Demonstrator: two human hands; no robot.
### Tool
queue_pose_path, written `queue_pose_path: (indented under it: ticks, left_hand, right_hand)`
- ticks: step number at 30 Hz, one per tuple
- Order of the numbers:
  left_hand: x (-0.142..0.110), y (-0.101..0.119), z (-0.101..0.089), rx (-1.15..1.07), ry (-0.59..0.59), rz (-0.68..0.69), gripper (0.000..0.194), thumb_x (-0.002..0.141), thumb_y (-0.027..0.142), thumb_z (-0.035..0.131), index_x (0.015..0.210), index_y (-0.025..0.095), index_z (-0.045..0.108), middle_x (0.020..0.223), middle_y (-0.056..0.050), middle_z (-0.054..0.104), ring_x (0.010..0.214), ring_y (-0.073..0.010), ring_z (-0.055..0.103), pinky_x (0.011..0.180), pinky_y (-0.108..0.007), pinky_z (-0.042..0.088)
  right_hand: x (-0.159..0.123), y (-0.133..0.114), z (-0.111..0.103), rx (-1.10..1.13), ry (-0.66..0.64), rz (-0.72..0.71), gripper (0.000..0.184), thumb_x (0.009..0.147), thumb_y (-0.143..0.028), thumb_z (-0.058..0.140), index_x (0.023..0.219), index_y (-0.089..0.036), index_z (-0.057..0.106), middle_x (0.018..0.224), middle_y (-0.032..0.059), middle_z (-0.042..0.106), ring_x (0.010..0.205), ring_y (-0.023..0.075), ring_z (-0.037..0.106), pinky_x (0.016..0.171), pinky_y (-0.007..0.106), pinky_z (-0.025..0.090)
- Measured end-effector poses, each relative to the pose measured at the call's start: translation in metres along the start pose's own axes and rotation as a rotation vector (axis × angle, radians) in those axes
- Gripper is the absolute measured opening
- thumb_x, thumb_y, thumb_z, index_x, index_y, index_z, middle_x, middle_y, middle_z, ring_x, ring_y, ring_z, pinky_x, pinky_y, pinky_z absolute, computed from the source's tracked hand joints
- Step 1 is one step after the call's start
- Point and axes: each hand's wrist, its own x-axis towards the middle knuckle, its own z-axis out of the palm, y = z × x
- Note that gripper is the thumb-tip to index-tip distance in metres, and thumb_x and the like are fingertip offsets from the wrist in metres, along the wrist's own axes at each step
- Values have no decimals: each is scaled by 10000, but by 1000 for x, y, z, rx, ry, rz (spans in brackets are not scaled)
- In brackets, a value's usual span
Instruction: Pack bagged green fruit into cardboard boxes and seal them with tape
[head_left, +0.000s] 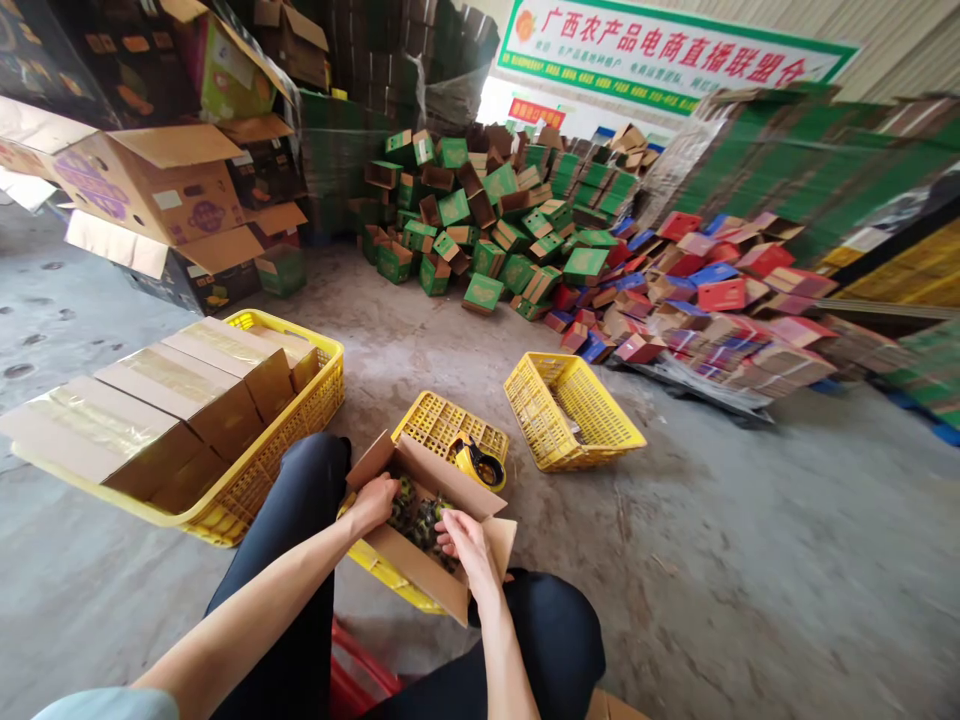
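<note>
An open cardboard box (pixel 416 573) sits between my knees on a yellow crate (pixel 390 572), its flaps spread outward. Inside lie dark and green rounded pieces (pixel 429 522), perhaps produce; their kind is too small to make out. My left hand (pixel 377 503) reaches over the box's left side, fingers curled together against the pieces. From the right, my right hand (pixel 466 543) bends into the box with its fingers drawn in beside the same pieces. What either hand pinches is hidden. Just beyond the box, a yellow and black tape dispenser (pixel 480 465) rests on an upturned yellow crate (pixel 435 420).
At left, a long yellow basket (pixel 300 420) holds several taped cardboard boxes (pixel 172 380). Another yellow basket (pixel 585 420) stands on the concrete floor ahead. Farther back are heaped green boxes (pixel 484 292), red and blue boxes (pixel 721 295), and large open cartons (pixel 161 190).
</note>
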Motion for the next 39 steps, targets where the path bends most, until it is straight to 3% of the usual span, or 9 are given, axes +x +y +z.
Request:
queue_pose_path:
  ticks: [5, 11, 19, 21, 24, 28, 31, 34, 39]
  left_hand:
    - [3, -2, 4, 17, -40, -42, 283, 809, 0, 602, 993, 149, 758, 1063, -161, 767, 1085, -315, 732, 913, -323, 499]
    - [2, 0, 4, -55, -23, -38, 329, 806, 7, 605, 1031, 187, 763, 1073, -140, 779, 1092, -314, 736, 875, -309, 497]
    - [4, 3, -8, -280, 39, 15, 426, 776, 42, 622, 1163, 180, 736, 934, -43, 778, 914, -204, 733, 784, -256, 502]
    - [4, 4, -10, -392, 24, 47, 410, 790, 94, 647, 1190, 152, 719, 876, -33, 759, 824, -184, 715, 737, -255, 508]
    - [1, 6, -14, -835, -89, 108, 444, 778, 279, 783, 1186, 123, 703, 780, -17, 703, 716, -166, 669, 726, -288, 527]
    - [-7, 12, -22, -1310, -278, 141, 657, 635, 439, 957, 1181, 166, 715, 829, -5, 673, 722, -125, 637, 803, -311, 538]
    - [-12, 16, -29, -1423, -370, 169, 658, 623, 390, 989, 1188, 174, 731, 816, 4, 654, 714, -105, 623, 804, -290, 536]
    - [-12, 17, -30, -1484, -386, 195, 638, 630, 356, 998, 1186, 170, 743, 802, 7, 653, 701, -96, 625, 787, -268, 535]
    - [-3, 13, -24, -1512, -226, 123, 685, 659, 381, 988, 1248, 165, 712, 997, -69, 734, 886, -161, 725, 866, -281, 551]
  right_hand:
    - [-5, -3, 0, -19, -7, -18, 584, 738, -756, 765, 952, -214, 798, 862, 64, 797, 720, 183, 723, 602, 252, 575]
    - [-5, -4, -1, -9, -12, -1, 598, 719, -775, 773, 944, -222, 789, 861, 58, 800, 715, 174, 718, 617, 249, 570]
    - [-1, 1, -2, -17, -10, 9, 640, 686, -805, 764, 942, -219, 787, 828, 53, 788, 714, 201, 732, 614, 278, 573]
    - [-1, 1, -2, -11, -17, 23, 644, 674, -797, 779, 955, -217, 787, 834, 56, 793, 725, 211, 734, 634, 295, 576]
    - [-3, 0, -2, -2, -32, 30, 599, 693, -707, 819, 1045, -224, 787, 912, 62, 806, 813, 236, 751, 697, 324, 595]
    - [-7, -2, -3, 71, -75, 40, 648, 695, -447, 871, 1302, -286, 711, 1283, 81, 749, 1074, 269, 733, 814, 359, 612]
    - [-11, -5, -2, 192, -173, 45, 814, 664, -287, 862, 1437, -357, 615, 1489, 71, 633, 1157, 271, 711, 930, 414, 602]
    - [-15, -10, -1, 288, -281, 41, 736, 680, -263, 834, 1388, -348, 655, 1471, 60, 650, 1203, 281, 695, 1000, 437, 578]
    - [-18, -17, -1, 270, -225, -38, 571, 735, -353, 829, 1287, -305, 693, 1331, 57, 725, 1222, 286, 683, 1008, 411, 571]
